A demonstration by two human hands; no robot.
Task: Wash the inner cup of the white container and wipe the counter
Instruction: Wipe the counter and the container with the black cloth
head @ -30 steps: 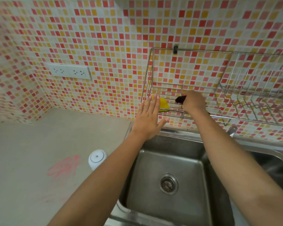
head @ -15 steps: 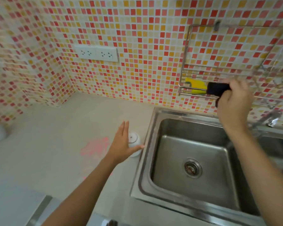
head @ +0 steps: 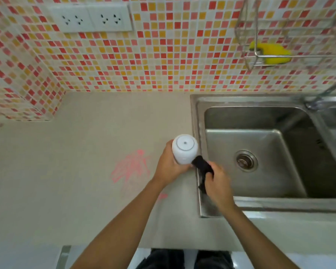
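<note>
A white container [head: 184, 148] with a round lid stands at the counter's edge beside the sink, and my left hand [head: 168, 165] is wrapped around its side. My right hand [head: 218, 183] grips a black cloth [head: 202, 167] just right of the container, over the sink's left rim; the cloth touches the container's lower side. A pink scribbled stain [head: 131, 167] marks the beige counter [head: 66, 171] to the left of my left hand. The inner cup is hidden inside the container.
A steel sink [head: 260, 152] with a drain [head: 245, 161] lies to the right, its faucet [head: 326, 92] at the back right. A wire rack [head: 260, 59] on the tiled wall holds a yellow sponge [head: 270, 54]. A wall socket [head: 91, 18] sits at the upper left.
My left hand has dropped onto the white container and closed around it. My right hand has carried the black cloth down from the wire rack to the container's side.
</note>
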